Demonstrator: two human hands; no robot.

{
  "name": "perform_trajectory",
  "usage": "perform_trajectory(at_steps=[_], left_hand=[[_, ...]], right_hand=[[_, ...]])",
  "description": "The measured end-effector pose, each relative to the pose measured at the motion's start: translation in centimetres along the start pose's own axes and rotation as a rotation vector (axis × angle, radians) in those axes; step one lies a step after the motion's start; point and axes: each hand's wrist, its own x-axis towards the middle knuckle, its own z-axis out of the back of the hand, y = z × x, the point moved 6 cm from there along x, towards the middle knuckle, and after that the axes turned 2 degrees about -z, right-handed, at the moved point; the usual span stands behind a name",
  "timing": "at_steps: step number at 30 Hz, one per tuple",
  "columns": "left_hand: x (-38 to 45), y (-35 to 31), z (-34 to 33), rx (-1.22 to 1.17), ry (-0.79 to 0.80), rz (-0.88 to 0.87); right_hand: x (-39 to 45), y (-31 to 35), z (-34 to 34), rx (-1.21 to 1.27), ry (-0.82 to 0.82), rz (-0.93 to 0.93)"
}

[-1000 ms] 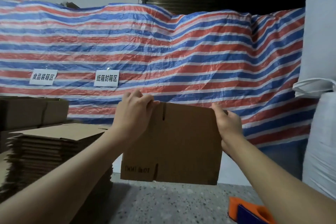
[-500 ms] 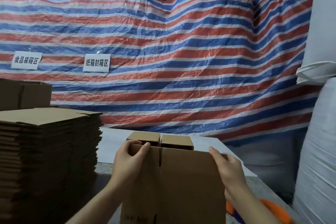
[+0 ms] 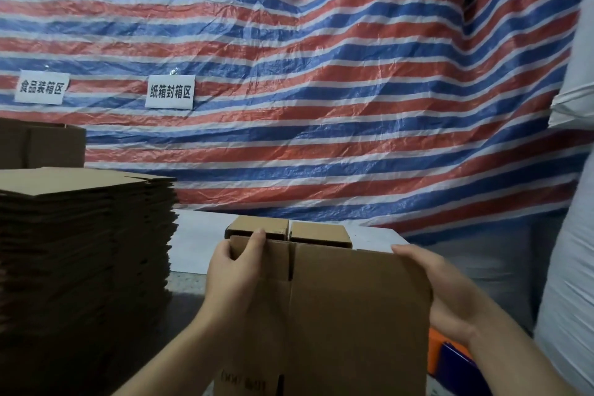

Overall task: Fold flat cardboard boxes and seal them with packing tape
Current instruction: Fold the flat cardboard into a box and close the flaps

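Observation:
A brown cardboard box stands upright low in the middle of the head view, partly opened, with its far top flaps showing behind the near panel. My left hand grips the near panel's top left corner, thumb over the edge. My right hand lies along the box's right edge with its fingers fairly straight, pressing on the side. An orange and blue tape dispenser lies at the lower right, mostly hidden behind my right forearm.
A tall stack of flat cardboard boxes fills the left side, with a folded box behind it. A red, white and blue striped tarp hangs across the back. White sacks stand at the right.
The box has come down from in front of me to low in the view and has opened from flat into a box shape. Both hands stay at its top corners.

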Motion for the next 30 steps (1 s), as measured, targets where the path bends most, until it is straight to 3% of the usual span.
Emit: perform_trajectory(at_steps=[5, 12, 18, 22, 30], left_hand=[[-0.2, -0.1, -0.2, 0.025, 0.024, 0.056], [-0.5, -0.7, -0.2, 0.064, 0.063, 0.054], [-0.4, -1.5, -0.9, 0.068, 0.231, 0.071], [-1.0, -1.9, -1.3, -0.124, 0.389, 0.084], [-0.4, 0.1, -1.1, -0.171, 0.418, 0.222]], right_hand=[[-0.3, -0.4, -0.2, 0.14, 0.108, -0.066], [-1.0, 0.1, -1.0, 0.08, 0.176, -0.055], [-1.1, 1.1, -1.5, 0.024, 0.097, 0.016], [-0.9, 1.1, -2.2, 0.002, 0.001, 0.063], [-0.2, -1.0, -2.0, 0.068, -0.055, -0.011]])
